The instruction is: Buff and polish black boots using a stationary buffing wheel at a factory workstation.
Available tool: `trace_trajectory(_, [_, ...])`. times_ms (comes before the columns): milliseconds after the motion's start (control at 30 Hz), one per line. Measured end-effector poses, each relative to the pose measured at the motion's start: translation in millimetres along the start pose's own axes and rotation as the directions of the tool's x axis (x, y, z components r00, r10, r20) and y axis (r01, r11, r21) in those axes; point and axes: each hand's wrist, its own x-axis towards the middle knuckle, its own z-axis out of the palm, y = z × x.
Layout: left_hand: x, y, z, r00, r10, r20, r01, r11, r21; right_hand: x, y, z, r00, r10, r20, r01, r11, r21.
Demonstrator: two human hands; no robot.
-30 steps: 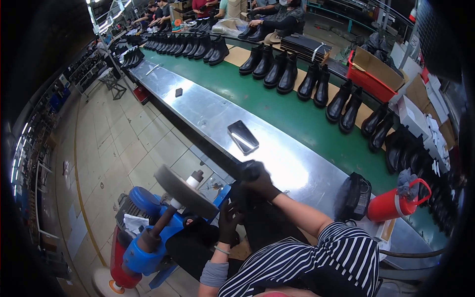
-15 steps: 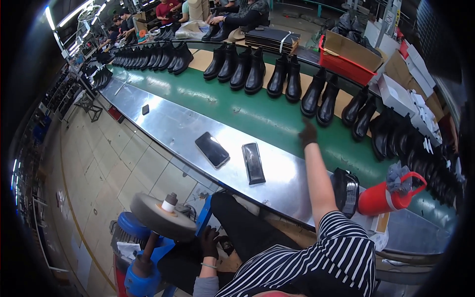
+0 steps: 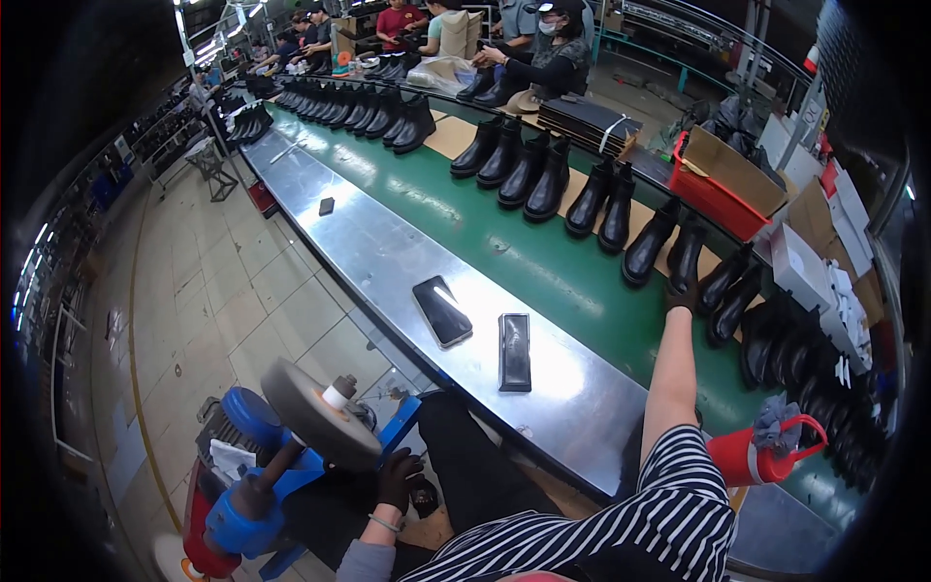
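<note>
My right hand point(image 3: 682, 295), in a dark glove, reaches across the bench to the toe of a black ankle boot point(image 3: 686, 254). The fingers close over the toe, and the glove partly hides it. A matching black boot point(image 3: 651, 244) stands just left of it. Low by my lap, my gloved left hand point(image 3: 397, 478) has its fingers curled beside a dark, shiny rounded thing point(image 3: 424, 497) whose kind I cannot make out. Close to the left hand is a grey buffing wheel point(image 3: 315, 412) on a blue machine.
Pairs of black boots point(image 3: 548, 179) line the green belt point(image 3: 465, 228). On the metal ledge point(image 3: 407, 247) lie a phone point(image 3: 442, 311) and a black rectangular case point(image 3: 515, 353). A red tumbler point(image 3: 742, 458) stands right of my arm. Beyond are a red crate point(image 3: 713, 194) and several people.
My right hand has moved from above the belt onto the boot's toe. The view has shifted, so the bench sits lower and further right. My left hand stays low by the wheel.
</note>
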Motion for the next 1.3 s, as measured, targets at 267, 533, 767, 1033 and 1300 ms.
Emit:
trace_trajectory(267, [-22,16,-13,0.989,-0.096,0.111,0.054,0.943,0.328,-112,-191,59,0.962,0.272,0.023,-0.259,0.884,0.390])
trace_trajectory(533, [-16,6,-31,0.992,-0.034,0.124,0.040,0.998,-0.042,-250,-375,190,0.485,-0.017,0.875,-0.468,0.840,0.275])
trace_trajectory(767, [23,-61,-75,0.960,0.273,-0.064,-0.280,0.948,-0.152,-571,-365,256,-0.183,0.158,0.970,-0.376,0.901,-0.218])
trace_trajectory(1033, [51,-70,-103,0.996,0.092,-0.002,-0.065,0.682,-0.729,-644,-370,288,-0.373,0.122,0.920,-0.456,0.839,-0.296])
trace_trajectory(1300, [4,-79,-85,0.998,0.052,0.033,-0.005,0.600,-0.800,-632,-395,280,-0.675,0.223,0.703,-0.581,0.426,-0.693])
